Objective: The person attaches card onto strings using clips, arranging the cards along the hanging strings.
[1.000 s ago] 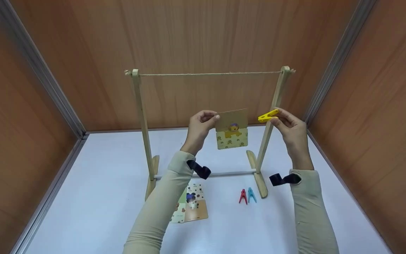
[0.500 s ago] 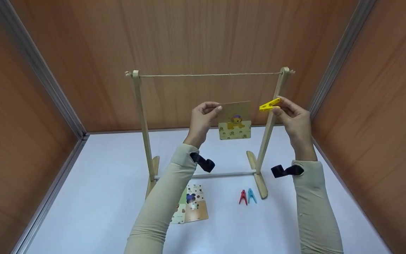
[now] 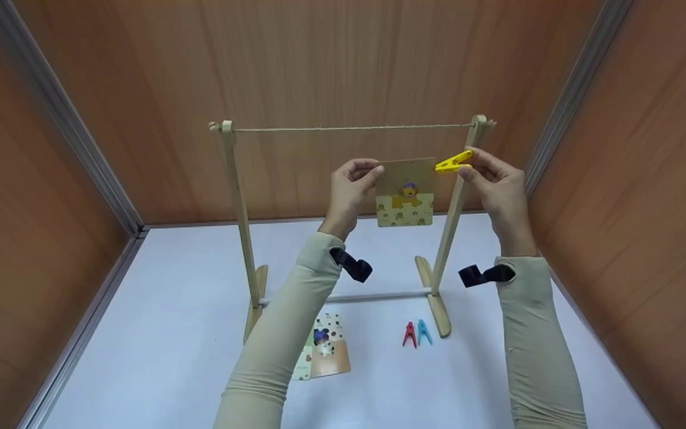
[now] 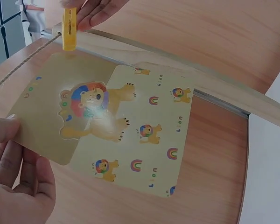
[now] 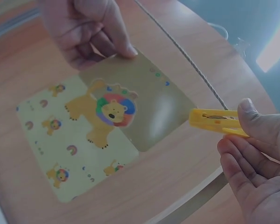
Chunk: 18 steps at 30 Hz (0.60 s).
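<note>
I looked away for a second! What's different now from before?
The left hand raised the lion card towards the string and slightly right; the right hand raised the yellow clothespin, now nearer the card. Nothing new was grabbed or let go. The red clothespin and blue clothespin stayed put.

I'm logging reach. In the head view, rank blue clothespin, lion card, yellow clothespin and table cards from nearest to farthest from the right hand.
1. Yellow clothespin: pinched in the right hand.
2. Lion card: left, in the left hand.
3. Blue clothespin: below, on the table.
4. Table cards: lower left.
</note>
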### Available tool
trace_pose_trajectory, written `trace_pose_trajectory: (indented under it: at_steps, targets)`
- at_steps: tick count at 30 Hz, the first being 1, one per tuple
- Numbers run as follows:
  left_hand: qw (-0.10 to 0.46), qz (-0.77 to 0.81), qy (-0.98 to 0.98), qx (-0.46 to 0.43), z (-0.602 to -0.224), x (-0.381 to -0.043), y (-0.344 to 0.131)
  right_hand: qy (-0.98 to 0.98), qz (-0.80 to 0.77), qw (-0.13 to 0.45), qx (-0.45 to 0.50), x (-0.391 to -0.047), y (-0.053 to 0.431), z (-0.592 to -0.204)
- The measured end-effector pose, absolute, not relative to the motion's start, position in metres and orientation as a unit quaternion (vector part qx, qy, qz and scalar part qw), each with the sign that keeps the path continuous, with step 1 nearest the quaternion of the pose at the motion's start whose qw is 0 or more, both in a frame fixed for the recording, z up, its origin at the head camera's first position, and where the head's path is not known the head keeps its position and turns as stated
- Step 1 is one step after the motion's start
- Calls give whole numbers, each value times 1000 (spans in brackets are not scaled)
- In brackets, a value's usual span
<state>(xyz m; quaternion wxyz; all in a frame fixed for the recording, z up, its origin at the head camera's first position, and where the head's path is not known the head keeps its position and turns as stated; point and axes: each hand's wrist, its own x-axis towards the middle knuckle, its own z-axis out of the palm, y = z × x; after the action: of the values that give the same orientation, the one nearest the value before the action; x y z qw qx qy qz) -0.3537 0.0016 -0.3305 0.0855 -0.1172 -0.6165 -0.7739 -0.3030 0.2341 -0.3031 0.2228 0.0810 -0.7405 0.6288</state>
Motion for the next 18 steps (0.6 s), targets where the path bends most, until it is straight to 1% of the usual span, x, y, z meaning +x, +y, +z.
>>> trace_pose_trajectory:
  at_steps: [18]
  targets:
    - [80,-795,-589,-120,-313,-358,10,-747,609,252,83,-308,226,-274]
